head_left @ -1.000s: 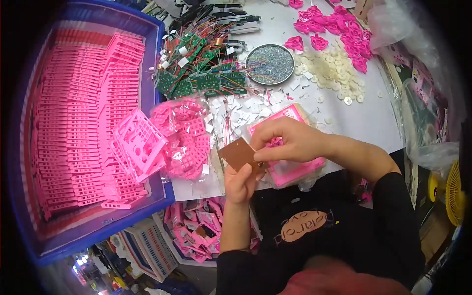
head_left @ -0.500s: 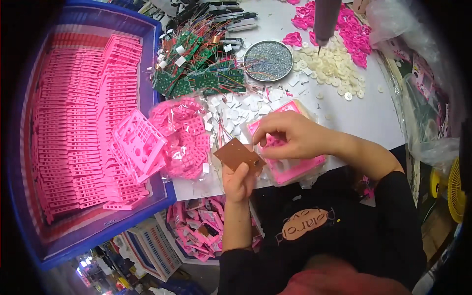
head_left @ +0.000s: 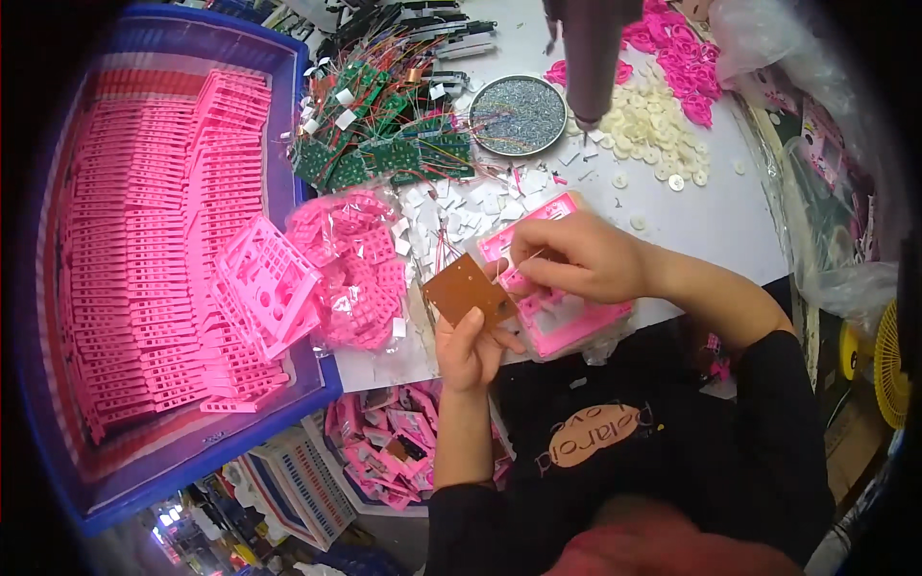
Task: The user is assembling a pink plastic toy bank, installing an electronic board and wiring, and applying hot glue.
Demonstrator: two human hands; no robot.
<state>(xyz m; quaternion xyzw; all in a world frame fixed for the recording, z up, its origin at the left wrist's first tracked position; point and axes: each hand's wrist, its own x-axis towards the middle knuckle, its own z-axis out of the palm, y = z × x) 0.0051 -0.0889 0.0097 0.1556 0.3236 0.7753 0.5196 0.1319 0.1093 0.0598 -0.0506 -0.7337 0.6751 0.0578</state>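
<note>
My left hand (head_left: 466, 355) grips a brown circuit board (head_left: 469, 291) by its lower edge, thumb on the plain face, tilted over the table's front part. Just right of the board, my right hand (head_left: 586, 257) is closed in a pinch. A thin pale wire (head_left: 511, 269) shows at its fingertips, small and partly hidden. Beneath the right hand lies a pink plastic casing (head_left: 576, 331) on a clear bag. Red and white wires (head_left: 444, 252) stick out behind the board.
A blue crate (head_left: 322, 379) of stacked pink frames stands left, beside a bag of pink parts (head_left: 360, 278). Behind are green circuit boards (head_left: 355, 144), a round tin of screws (head_left: 519, 115), white pads, cream discs (head_left: 653, 134) and pink pieces. An electric screwdriver (head_left: 591, 58) hangs above the table.
The board has turned more upright in my left hand. My right hand has shifted slightly right, its fingers now pinched closer together. The hanging screwdriver appears further left and lower.
</note>
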